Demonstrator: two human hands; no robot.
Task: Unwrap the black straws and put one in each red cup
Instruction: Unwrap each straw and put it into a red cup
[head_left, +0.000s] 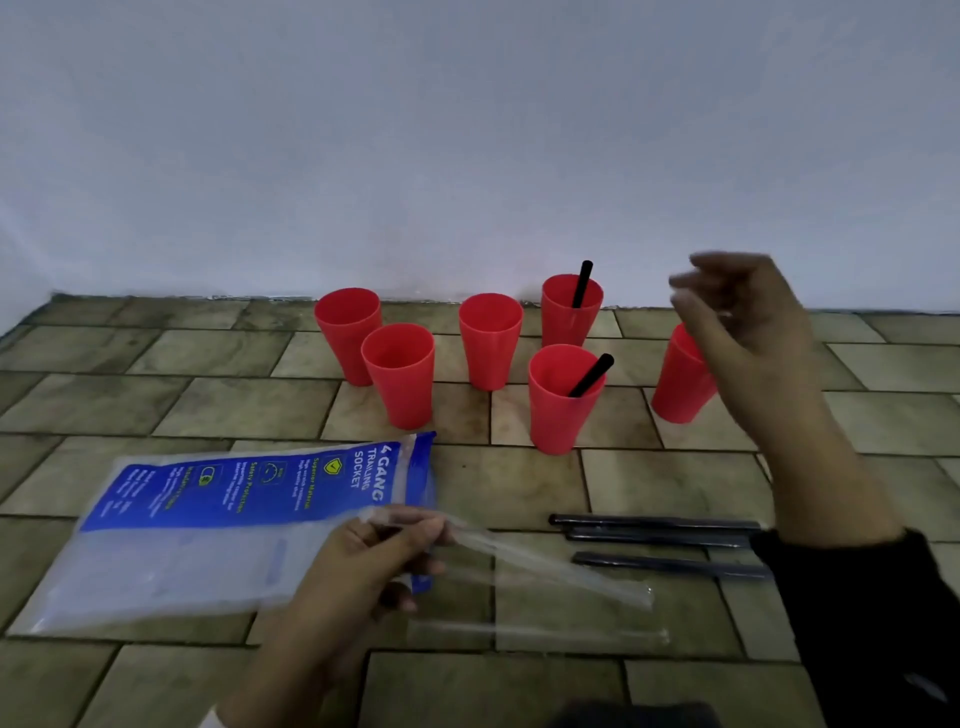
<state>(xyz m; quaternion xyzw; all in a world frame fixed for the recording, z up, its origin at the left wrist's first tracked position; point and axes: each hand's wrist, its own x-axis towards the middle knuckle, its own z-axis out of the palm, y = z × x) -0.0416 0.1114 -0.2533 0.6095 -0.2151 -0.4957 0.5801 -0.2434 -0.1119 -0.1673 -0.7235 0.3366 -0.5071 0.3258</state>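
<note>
Six red cups (489, 340) on the tiled floor (675, 483), two holding black straws (591, 375), three wrapped straws (660, 525) lying near right, left hand (358, 566) pinching an empty clear wrapper (545, 566), right hand (748, 317) blurred above the rightmost cup, fingers loosely curled, grip indeterminate, blue plastic bag (234, 519) at left.

Single head-worn wide-angle view, looking forward and down, close over the tiled floor (156, 405), facing the pale wall (363, 130) beyond
</note>
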